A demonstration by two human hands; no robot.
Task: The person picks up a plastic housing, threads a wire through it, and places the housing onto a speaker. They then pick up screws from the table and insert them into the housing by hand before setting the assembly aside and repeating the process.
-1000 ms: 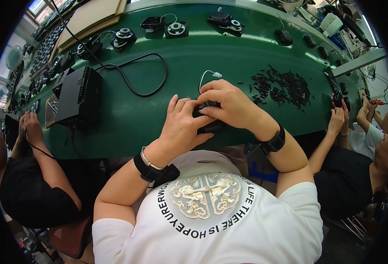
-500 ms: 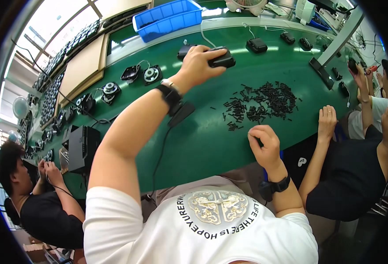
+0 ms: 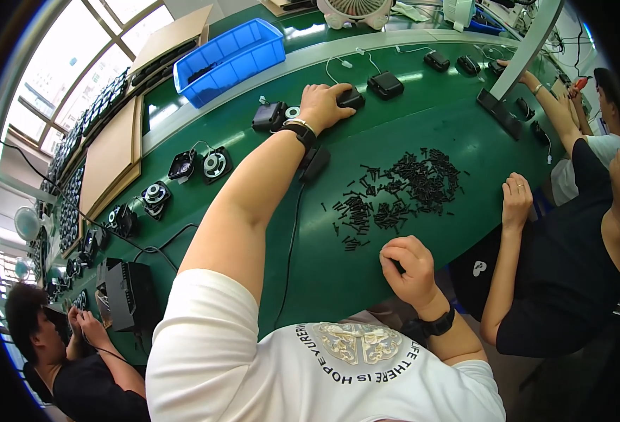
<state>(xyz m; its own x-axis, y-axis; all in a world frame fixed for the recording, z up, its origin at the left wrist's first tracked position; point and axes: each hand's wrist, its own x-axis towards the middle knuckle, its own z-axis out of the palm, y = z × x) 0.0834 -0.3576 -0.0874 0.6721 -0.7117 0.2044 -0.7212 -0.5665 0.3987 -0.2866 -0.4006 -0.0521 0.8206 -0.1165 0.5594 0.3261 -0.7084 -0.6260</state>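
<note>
My left hand (image 3: 322, 107) reaches to the far side of the green table (image 3: 254, 281). Its thumb and fingers grip a black speaker box (image 3: 351, 98) in the row there; part of the box is hidden. Beside that hand sits another black speaker box (image 3: 269, 117) with a short white plug. My right hand (image 3: 408, 271) is curled near the table's front edge, thumb against fingers. Whatever it holds, if anything, is hidden. Just beyond it spreads a pile of small black screw-like pieces (image 3: 426, 179).
A blue bin (image 3: 232, 60) stands at the back. Several open speakers (image 3: 215, 164) line the left. Another black speaker box (image 3: 386, 84) lies farther right, near a grey metal post (image 3: 521, 56). Co-workers sit on both sides; one's hand (image 3: 517, 200) rests near the right edge.
My left hand has carried the black speaker box down to the row at the far side of the table. The right hand stays curled. The whole view has shifted.
</note>
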